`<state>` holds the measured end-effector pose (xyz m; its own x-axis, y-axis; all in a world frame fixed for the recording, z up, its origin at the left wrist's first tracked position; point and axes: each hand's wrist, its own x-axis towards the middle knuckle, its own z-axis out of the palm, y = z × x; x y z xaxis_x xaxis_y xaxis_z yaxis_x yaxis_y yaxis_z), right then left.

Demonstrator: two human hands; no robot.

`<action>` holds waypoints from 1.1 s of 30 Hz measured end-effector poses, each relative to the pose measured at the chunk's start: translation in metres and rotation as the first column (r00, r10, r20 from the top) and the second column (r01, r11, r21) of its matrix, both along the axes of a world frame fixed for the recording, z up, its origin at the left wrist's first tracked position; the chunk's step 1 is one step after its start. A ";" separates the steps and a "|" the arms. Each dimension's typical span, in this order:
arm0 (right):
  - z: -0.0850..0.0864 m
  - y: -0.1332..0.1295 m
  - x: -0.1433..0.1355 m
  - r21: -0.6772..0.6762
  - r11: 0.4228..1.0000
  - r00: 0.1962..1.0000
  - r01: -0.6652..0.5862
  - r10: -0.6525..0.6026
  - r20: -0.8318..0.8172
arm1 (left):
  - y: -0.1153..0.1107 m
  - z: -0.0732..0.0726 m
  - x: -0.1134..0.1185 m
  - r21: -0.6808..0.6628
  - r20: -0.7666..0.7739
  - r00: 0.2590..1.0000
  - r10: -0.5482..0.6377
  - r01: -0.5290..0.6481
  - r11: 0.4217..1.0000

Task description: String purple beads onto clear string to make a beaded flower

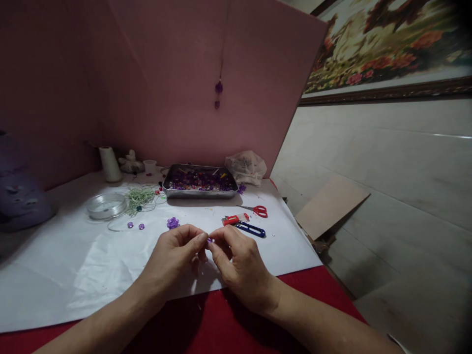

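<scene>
A small purple bead (210, 240) sits right between the fingertips of the two hands, above the front part of the white sheet (106, 275). It looks shiny, but it is too tiny and too covered to show its full shape. The right hand (241, 258) pinches it with thumb and finger. The left hand (175, 253) has its thumb and finger pressed together, touching the bead's left side; whether they grip something thin cannot be told. Just behind the left hand is a purple bead bunch (173, 223). Near the right hand lie a red lighter (236, 219) and a dark blue tool (252, 229), with red scissors (260, 211) a bit farther back. The sheet spreads wide to the left, and its front edge meets the red cloth (309, 295) under the wrists. Its right edge slants toward the wall (405, 167). At the back, the metal tray (201, 194) stands before a tall pink board (165, 88).
</scene>
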<state>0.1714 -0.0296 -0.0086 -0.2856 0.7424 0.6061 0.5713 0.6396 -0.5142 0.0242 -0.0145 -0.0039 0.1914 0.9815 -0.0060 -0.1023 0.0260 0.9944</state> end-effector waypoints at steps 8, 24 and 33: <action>-0.002 0.000 0.000 0.012 1.000 1.000 0.003 -0.003 0.011 | -0.004 0.006 0.000 0.368 -0.192 0.957 0.217 -0.134 0.920; 0.003 -0.001 -0.004 -0.248 0.954 0.956 -0.166 0.094 -0.279 | -0.007 0.010 -0.001 0.630 -0.295 0.919 0.262 -0.019 0.776; 0.005 0.007 0.000 -0.173 0.974 0.896 -0.145 0.055 -0.441 | 0.000 0.001 -0.001 0.210 -0.130 0.984 -0.118 0.144 0.967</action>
<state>0.1713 -0.0229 -0.0032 -0.1090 0.8399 0.5316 0.2028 0.5424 -0.8153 0.0229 -0.0148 -0.0034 0.3291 0.9279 0.1752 0.0035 -0.1867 0.9824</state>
